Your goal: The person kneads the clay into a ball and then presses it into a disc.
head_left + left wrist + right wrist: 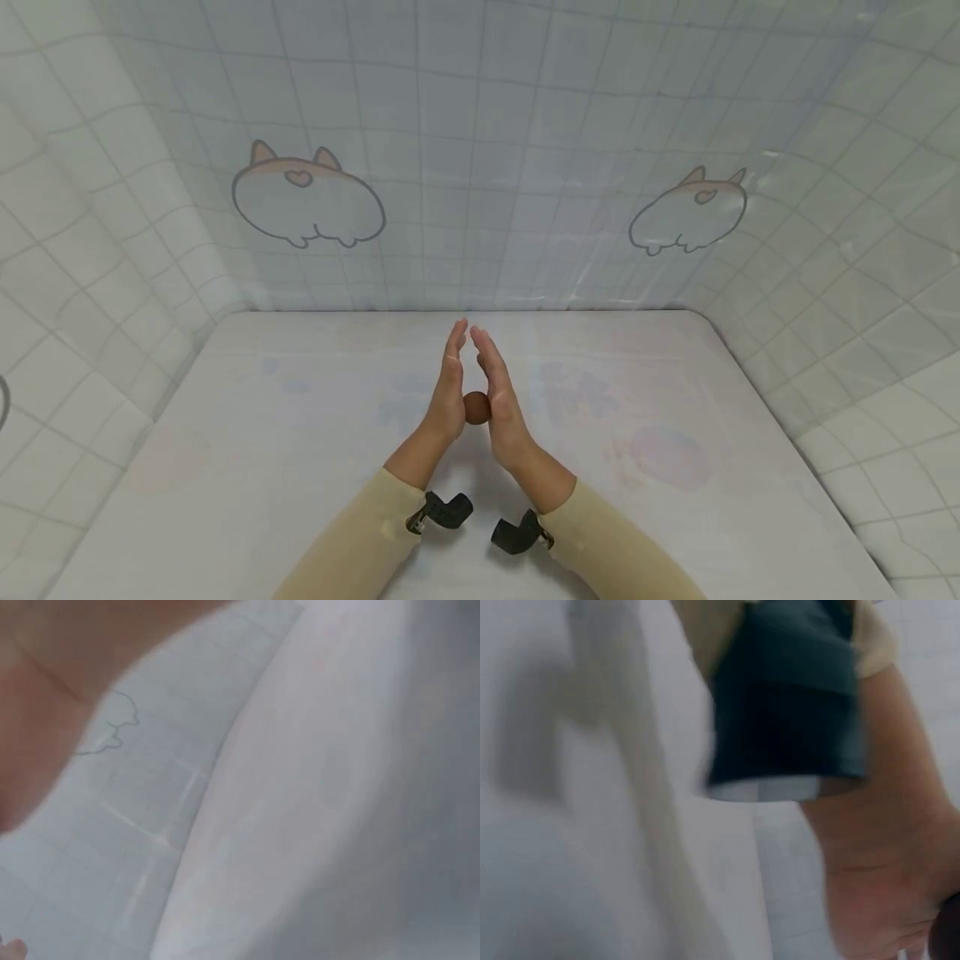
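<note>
A small brown ball point(476, 408) sits between my two palms, near their heels. On its left side, my left hand point(450, 392) presses it with straight fingers that point away from me. My right hand point(500, 400) presses from the other side, its fingers straight as well. The fingertips lean toward each other, with a narrow gap between them. In the right wrist view a dark edge of the ball point(946, 934) shows at the lower right, beside the heel of a palm. The left wrist view shows only part of a hand, and the ball is hidden there.
Below the hands is a white table point(300, 450) with faint coloured patterns. Pale grid-patterned curtains stand behind and at both sides, with an animal drawing point(307, 200) on the back one. Black wrist cameras point(450, 510) stick out from both sleeves.
</note>
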Tool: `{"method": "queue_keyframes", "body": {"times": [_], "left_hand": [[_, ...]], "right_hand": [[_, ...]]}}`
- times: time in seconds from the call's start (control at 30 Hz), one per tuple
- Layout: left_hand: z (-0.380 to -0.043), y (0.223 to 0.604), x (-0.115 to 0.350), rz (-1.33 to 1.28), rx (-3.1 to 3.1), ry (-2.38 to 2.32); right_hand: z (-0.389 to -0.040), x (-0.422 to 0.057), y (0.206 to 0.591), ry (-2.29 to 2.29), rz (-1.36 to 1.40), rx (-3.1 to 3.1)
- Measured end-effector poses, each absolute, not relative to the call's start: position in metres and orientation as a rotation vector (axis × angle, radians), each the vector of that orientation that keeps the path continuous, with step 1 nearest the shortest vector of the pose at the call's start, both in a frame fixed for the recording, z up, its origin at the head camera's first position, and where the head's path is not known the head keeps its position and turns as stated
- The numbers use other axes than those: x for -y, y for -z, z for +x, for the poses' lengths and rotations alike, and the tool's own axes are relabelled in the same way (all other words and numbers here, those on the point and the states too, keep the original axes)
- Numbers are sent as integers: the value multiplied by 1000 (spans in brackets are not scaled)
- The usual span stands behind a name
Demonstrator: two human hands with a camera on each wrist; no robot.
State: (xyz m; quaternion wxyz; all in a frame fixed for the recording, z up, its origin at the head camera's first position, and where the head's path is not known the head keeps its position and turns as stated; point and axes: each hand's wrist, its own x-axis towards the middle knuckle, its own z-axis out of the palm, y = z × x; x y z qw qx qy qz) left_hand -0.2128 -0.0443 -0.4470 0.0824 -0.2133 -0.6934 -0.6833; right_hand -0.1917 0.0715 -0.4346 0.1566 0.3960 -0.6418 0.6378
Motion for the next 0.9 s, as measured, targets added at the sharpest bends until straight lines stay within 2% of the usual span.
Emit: {"method": "queue_keyframes", "body": {"times": [0.23, 0.43, 0.9], "left_hand": [[-205, 456, 43, -754, 2236, 1839], [-193, 456, 39, -848, 2163, 1951], [-193, 437, 40, -721, 2073, 1939]], "right_hand": [[-195, -74, 424, -1742, 985, 1839], [-202, -77, 420, -1782, 906, 1954], [-194, -69, 444, -1819, 986, 2147]]}}
